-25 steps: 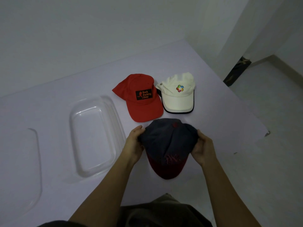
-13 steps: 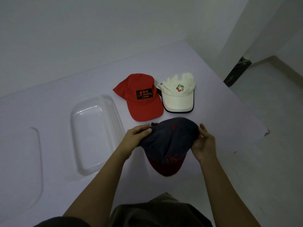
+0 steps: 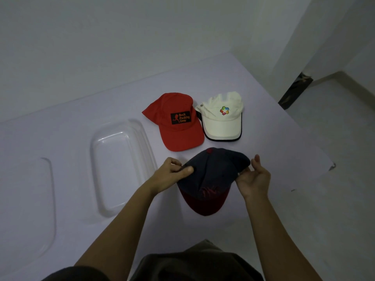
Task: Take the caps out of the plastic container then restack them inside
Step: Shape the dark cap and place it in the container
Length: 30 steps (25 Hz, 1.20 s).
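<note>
Item: dark cap [image 3: 213,173], navy crown, dark red peak pointing toward me. Location: on the worktop [image 3: 284,142] directly in front of me, just right of the plastic container [image 3: 93,169] and outside it.

Change noted: a second ago both my hands cupped the crown from either side and squeezed it in. Now the squeeze is off. The crown has spread wider and lies flatter, my left grip has moved to its left edge, and my right palm has rolled upward and away from the fabric. Reading: I take this as shaping the cap so it will nest, before it goes into the container.

Left hand [image 3: 172,175]: pinching the crown's left edge, thumb flat on top, fingers curled beneath.

Right hand [image 3: 253,179]: palm up, largely spread, one finger lifted clear. The thumb and lower fingertips meet the crown's right rear edge. Whether they nip the cloth or only touch it, I cannot tell.

Other stock: red cap [image 3: 178,134] with a dark patch, and white cap [image 3: 223,124] with a coloured emblem, side by side and touching, beyond the dark cap.

Container: no cap shows inside it. Judgement: taking out looks done, restacking not yet started.
</note>
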Motion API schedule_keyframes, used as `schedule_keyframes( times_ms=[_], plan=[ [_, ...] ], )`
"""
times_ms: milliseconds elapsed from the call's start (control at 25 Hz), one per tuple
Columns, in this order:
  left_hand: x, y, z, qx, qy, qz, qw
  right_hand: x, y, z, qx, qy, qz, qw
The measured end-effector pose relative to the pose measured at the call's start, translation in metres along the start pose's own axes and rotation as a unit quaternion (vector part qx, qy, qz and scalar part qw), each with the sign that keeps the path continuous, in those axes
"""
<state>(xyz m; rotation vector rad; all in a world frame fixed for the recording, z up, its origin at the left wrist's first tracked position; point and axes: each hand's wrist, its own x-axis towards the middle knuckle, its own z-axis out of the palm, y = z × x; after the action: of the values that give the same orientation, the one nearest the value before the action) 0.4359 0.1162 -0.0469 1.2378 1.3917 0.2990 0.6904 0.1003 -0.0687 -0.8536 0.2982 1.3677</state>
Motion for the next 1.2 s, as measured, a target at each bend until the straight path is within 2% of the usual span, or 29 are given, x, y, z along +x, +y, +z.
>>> schedule_keyframes(
  times_ms=[120,160,240,280,360,440,520,680,720,800,840,880,920,960,1000,1040,1120,1200],
  plan=[
    [-0.001,-0.003,-0.002,0.026,-0.051,0.018,0.998,0.000,-0.001,0.001,-0.076,-0.019,-0.008,0.997],
    [-0.001,-0.002,-0.001,0.008,-0.047,0.026,0.999,-0.001,-0.002,0.004,-0.145,-0.034,-0.016,0.989],
    [-0.002,0.000,-0.001,-0.029,-0.033,0.054,0.998,-0.003,-0.005,0.007,-0.306,-0.082,-0.027,0.948],
    [-0.003,0.001,-0.002,-0.032,-0.029,0.081,0.996,-0.003,-0.007,0.008,-0.394,-0.108,-0.035,0.912],
    [0.001,0.001,-0.002,0.005,-0.015,0.125,0.992,-0.005,-0.013,0.010,-0.584,-0.137,-0.082,0.796],
    [0.002,0.001,-0.003,0.042,0.019,0.113,0.992,-0.006,-0.018,0.016,-0.690,-0.175,-0.103,0.695],
    [0.004,0.000,-0.002,0.056,0.048,0.091,0.993,-0.003,-0.022,0.021,-0.728,-0.218,-0.086,0.645],
    [0.003,0.005,-0.003,0.046,0.053,0.119,0.990,0.003,-0.023,0.026,-0.773,-0.232,-0.067,0.587],
    [0.005,0.006,-0.004,0.047,0.058,0.124,0.989,0.006,-0.022,0.024,-0.778,-0.232,-0.069,0.579],
    [0.005,0.007,-0.009,0.053,0.065,0.121,0.989,0.006,-0.019,0.025,-0.779,-0.215,-0.067,0.585],
    [0.004,0.007,-0.010,0.056,0.065,0.111,0.990,0.006,-0.019,0.025,-0.789,-0.203,-0.075,0.574],
    [0.004,0.007,-0.012,0.056,0.066,0.098,0.991,0.006,-0.018,0.024,-0.811,-0.195,-0.095,0.544],
    [0.004,0.006,-0.014,0.054,0.064,0.085,0.993,0.007,-0.018,0.023,-0.841,-0.188,-0.123,0.493],
    [0.004,0.006,-0.015,0.052,0.064,0.077,0.994,0.006,-0.017,0.025,-0.855,-0.189,-0.150,0.459],
    [0.004,0.006,-0.016,0.047,0.059,0.071,0.995,0.006,-0.016,0.026,-0.850,-0.209,-0.170,0.453],
    [0.004,0.007,-0.016,0.043,0.050,0.069,0.995,0.007,-0.015,0.027,-0.824,-0.239,-0.175,0.483],
    [0.005,0.007,-0.016,0.043,0.026,0.082,0.995,0.002,-0.012,0.032,-0.746,-0.283,-0.131,0.588],
    [0.004,0.007,-0.017,0.030,0.004,0.093,0.995,0.001,-0.010,0.038,-0.699,-0.287,-0.099,0.648]
  ],
)
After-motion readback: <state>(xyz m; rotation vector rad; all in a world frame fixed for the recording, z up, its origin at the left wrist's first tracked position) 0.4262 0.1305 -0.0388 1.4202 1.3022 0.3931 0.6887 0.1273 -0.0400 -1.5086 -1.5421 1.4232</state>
